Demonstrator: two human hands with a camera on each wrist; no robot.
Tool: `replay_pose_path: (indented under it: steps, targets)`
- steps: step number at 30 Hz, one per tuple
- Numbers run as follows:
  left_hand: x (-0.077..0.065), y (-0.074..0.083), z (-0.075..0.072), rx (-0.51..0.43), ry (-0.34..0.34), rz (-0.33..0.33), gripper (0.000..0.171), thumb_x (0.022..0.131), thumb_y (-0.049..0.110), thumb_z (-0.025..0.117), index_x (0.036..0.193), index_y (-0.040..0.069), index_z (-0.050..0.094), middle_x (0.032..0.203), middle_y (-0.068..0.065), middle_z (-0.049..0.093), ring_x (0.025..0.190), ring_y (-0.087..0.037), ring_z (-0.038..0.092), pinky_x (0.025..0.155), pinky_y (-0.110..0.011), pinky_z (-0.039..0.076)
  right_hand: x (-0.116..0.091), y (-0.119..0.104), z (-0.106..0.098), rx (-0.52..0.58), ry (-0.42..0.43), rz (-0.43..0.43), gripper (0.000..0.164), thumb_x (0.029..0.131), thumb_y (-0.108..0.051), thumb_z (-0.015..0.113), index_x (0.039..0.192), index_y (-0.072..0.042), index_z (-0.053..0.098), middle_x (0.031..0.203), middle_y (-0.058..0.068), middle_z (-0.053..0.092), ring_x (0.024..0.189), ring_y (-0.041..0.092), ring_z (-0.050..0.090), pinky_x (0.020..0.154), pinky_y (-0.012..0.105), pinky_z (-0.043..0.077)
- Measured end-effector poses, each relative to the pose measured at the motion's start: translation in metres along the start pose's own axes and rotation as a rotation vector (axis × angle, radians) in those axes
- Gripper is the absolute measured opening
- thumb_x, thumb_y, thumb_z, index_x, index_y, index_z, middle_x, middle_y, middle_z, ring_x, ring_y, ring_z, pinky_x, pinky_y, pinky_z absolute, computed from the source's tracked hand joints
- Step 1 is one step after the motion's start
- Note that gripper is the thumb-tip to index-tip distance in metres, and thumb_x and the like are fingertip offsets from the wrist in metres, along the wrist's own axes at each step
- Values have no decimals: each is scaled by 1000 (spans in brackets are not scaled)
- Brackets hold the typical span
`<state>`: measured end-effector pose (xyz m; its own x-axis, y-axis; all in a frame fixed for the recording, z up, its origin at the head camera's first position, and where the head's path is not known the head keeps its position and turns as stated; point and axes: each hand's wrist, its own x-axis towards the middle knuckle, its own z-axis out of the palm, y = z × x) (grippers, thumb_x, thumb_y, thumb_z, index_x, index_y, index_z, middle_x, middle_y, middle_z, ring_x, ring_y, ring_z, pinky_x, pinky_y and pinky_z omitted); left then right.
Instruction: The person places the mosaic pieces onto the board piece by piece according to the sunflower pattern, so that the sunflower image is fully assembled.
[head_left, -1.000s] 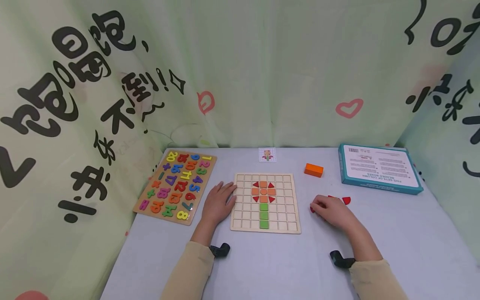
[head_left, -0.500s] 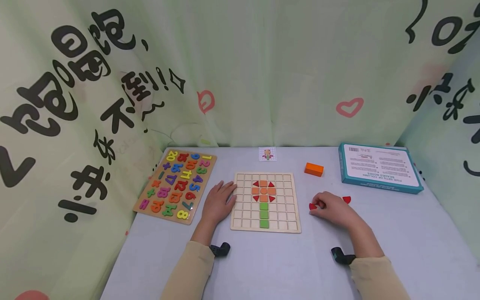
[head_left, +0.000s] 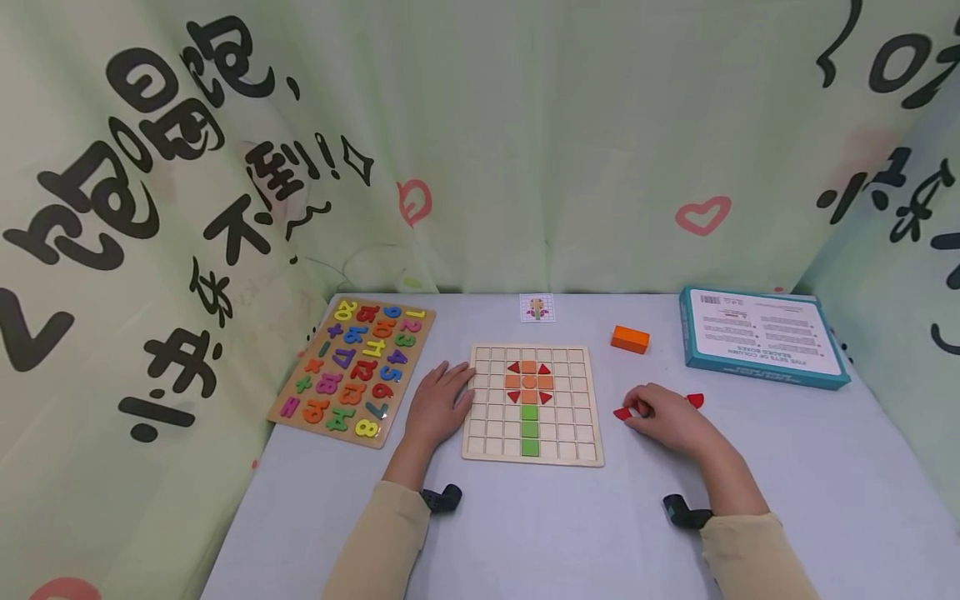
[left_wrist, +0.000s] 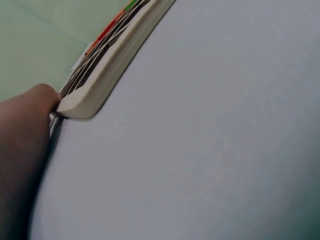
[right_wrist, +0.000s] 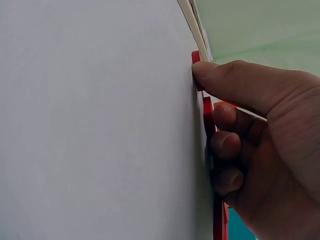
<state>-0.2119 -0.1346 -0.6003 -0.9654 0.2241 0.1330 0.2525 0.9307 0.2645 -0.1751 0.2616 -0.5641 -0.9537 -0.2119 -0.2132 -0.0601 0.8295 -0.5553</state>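
My right hand (head_left: 663,417) is low over the cloth, right of the wooden grid board (head_left: 487,446). Its thumb and index finger pinch a small red tile (head_left: 622,413). In the right wrist view the thumb lies on that red tile (right_wrist: 196,56), with another red tile (right_wrist: 208,117) under the curled fingers. A further red tile (head_left: 696,400) shows behind the hand. The left hand (head_left: 437,406) rests flat, its fingertips at the board's left edge. On the board, orange tiles (head_left: 528,397) and red tiles form a flower above a column of green tiles (head_left: 530,430).
A number board (head_left: 337,387) with colored figures lies at the left. Behind the grid board is a small pattern card (head_left: 537,307). An orange block (head_left: 630,339) and a teal box (head_left: 765,337) stand at the back right. Curtains (head_left: 480,150) hang beyond the table.
My right hand has shifted slightly, and the red tile at its fingertips, mostly hidden before, now pokes out to the left. The left hand stays at the board's edge.
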Motion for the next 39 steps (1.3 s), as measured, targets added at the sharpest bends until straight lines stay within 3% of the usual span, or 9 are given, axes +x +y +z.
replay_pose_path:
  steps: [9, 19, 28, 39]
  targets:
    - [0, 1, 0, -3, 5, 4, 49, 100, 47, 48, 146, 31, 49, 154, 9, 46, 150, -23, 30, 124, -45, 26, 0, -8, -1, -14, 34, -29, 26, 86, -31, 75, 104, -15, 64, 81, 1, 52, 81, 17, 51, 65, 27, 46]
    - [0, 1, -1, -6, -5, -3, 49, 100, 47, 48, 146, 30, 48, 154, 9, 45, 150, -23, 30, 124, -46, 26, 3, -46, 2, -12, 40, -96, 30, 84, -32, 78, 105, -15, 64, 82, 1, 52, 82, 17, 51, 64, 25, 47]
    - [0, 1, -1, -3, -16, -10, 50, 100, 48, 47, 147, 32, 48, 154, 10, 45, 150, -23, 29, 124, -45, 25, 10, -83, 22, -6, -32, -164, 28, 84, -32, 78, 101, -16, 63, 80, 1, 52, 79, 14, 50, 62, 25, 44]
    - [1, 1, -3, -6, -33, -11, 50, 100, 49, 46, 147, 33, 47, 155, 10, 44, 151, -22, 29, 124, -44, 24, 15, -118, 46, -26, -32, -246, 24, 84, -34, 78, 94, -19, 62, 76, -2, 49, 75, 12, 48, 60, 26, 39]
